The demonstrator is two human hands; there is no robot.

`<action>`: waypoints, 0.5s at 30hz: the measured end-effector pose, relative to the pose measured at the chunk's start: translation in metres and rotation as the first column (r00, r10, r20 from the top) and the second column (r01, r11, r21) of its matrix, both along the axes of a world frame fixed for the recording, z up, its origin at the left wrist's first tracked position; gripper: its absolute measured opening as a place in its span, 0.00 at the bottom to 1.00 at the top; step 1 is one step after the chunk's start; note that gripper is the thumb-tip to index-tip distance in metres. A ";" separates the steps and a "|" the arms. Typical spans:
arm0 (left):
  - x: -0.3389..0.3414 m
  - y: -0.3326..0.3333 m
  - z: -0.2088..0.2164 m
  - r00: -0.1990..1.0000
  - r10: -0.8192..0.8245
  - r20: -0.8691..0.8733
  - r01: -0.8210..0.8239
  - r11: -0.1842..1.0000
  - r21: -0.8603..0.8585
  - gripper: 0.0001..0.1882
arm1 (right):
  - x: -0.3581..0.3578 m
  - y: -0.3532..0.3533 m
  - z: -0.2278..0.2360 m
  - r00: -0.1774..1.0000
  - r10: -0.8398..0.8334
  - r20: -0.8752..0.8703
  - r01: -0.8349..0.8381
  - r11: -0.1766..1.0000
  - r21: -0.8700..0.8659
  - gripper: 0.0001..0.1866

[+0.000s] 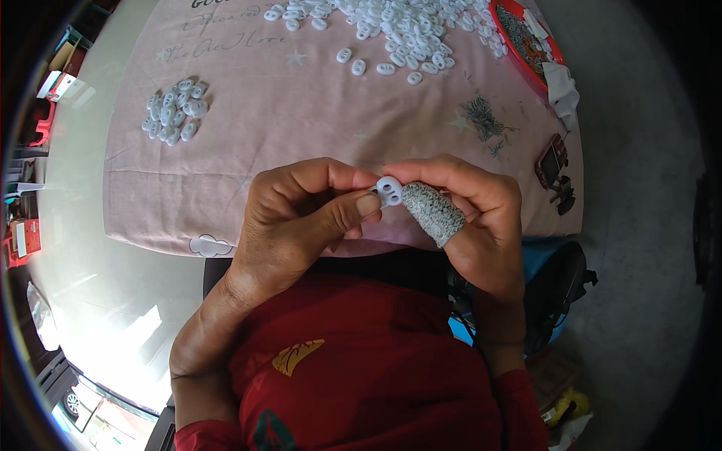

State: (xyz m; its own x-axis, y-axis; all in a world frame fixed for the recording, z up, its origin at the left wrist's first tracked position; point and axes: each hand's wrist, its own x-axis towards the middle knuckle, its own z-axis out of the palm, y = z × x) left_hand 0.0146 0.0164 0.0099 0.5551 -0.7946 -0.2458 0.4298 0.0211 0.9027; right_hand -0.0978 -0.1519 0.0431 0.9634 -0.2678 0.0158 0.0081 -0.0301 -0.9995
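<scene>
Just past the near edge of the table, my two hands meet around one small white oval plastic piece (pixel 389 191) with dark openings in its face. My left hand (pixel 304 214) pinches its left side between thumb and fingers. From the other side, my right hand (pixel 477 214) presses on it with the index fingertip and the thumb. A grey speckled knitted finger cover (pixel 434 214) wraps the right thumb. Whether a small pin is between the right fingertips cannot be made out.
A big heap of white oval pieces (pixel 414 34) spreads over the pink tablecloth (pixel 286 128) at the far side. A smaller pile (pixel 175 111) lies left. Thin grey metal pins (pixel 483 116) lie right, near a red tray (pixel 553 49), white cloth (pixel 562 90) and a dark red handheld device (pixel 551 161).
</scene>
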 end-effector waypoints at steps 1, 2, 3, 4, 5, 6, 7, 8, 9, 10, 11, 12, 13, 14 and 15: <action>0.000 0.000 0.000 1.000 -0.005 -0.029 0.005 1.000 -0.004 0.10 | 0.000 0.000 0.000 1.000 0.000 0.000 0.000 1.000 0.001 0.17; 0.000 0.000 -0.001 1.000 -0.005 -0.029 0.005 1.000 -0.003 0.10 | 0.001 0.000 0.000 1.000 0.005 -0.003 -0.005 1.000 0.003 0.18; -0.001 -0.001 -0.001 0.999 0.019 -0.039 -0.019 1.000 -0.008 0.09 | 0.001 0.000 0.000 1.000 0.010 -0.006 -0.010 1.000 0.005 0.18; -0.002 -0.002 -0.002 0.998 0.043 -0.048 -0.044 0.999 -0.013 0.09 | 0.002 0.000 -0.001 1.000 0.009 -0.006 -0.009 1.000 0.005 0.18; -0.001 -0.001 -0.002 0.998 0.043 -0.048 -0.043 0.999 -0.013 0.09 | 0.003 0.000 -0.002 1.000 0.015 0.007 -0.015 0.998 -0.056 0.19; 0.001 0.000 -0.004 0.997 0.010 -0.071 -0.012 1.000 -0.025 0.10 | 0.003 0.000 -0.002 1.000 0.023 0.020 -0.020 0.993 -0.117 0.19; 0.003 0.001 -0.005 0.995 -0.023 -0.094 0.020 0.999 -0.038 0.12 | 0.003 -0.001 -0.002 1.000 0.022 0.020 -0.020 0.993 -0.117 0.19; 0.004 0.001 -0.005 0.995 -0.024 -0.094 0.020 0.999 -0.038 0.12 | 0.003 -0.003 -0.002 0.999 0.037 0.021 -0.031 0.975 -0.222 0.20; 0.005 0.001 -0.006 0.989 -0.039 -0.143 0.032 0.998 -0.046 0.12 | 0.003 -0.004 -0.001 0.998 0.052 0.022 -0.043 0.945 -0.323 0.20; 0.006 0.001 -0.006 0.980 -0.054 -0.192 0.045 0.998 -0.055 0.12 | 0.004 -0.004 -0.003 0.998 0.053 0.023 -0.043 0.945 -0.324 0.20; 0.007 0.000 -0.007 0.980 -0.054 -0.190 0.044 0.997 -0.055 0.12 | 0.004 -0.004 -0.006 0.997 0.050 0.055 -0.028 0.937 -0.348 0.21; 0.007 0.000 -0.009 0.979 -0.059 -0.193 0.051 0.997 -0.050 0.11 | 0.005 -0.003 -0.008 0.995 0.047 0.086 -0.012 0.928 -0.372 0.21; 0.007 -0.001 -0.010 0.979 -0.065 -0.195 0.057 0.997 -0.045 0.11 | 0.005 -0.004 -0.009 0.995 0.048 0.088 -0.011 0.928 -0.373 0.21; 0.006 -0.001 -0.010 0.979 -0.065 -0.193 0.058 0.997 -0.046 0.11 | 0.006 -0.005 -0.010 0.993 0.060 0.100 -0.011 0.903 -0.430 0.20; 0.005 -0.002 -0.011 0.977 -0.054 -0.208 0.045 0.998 -0.047 0.11 | 0.006 -0.006 -0.011 0.991 0.073 0.110 -0.011 0.875 -0.485 0.20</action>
State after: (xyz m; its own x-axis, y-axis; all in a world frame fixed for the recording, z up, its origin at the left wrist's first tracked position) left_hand 0.0197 0.0145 -0.0008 0.4549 -0.8317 -0.3185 0.6108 0.0311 0.7912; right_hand -0.0920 -0.1579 0.0324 0.9557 -0.1563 0.2496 0.1400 -0.5046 -0.8519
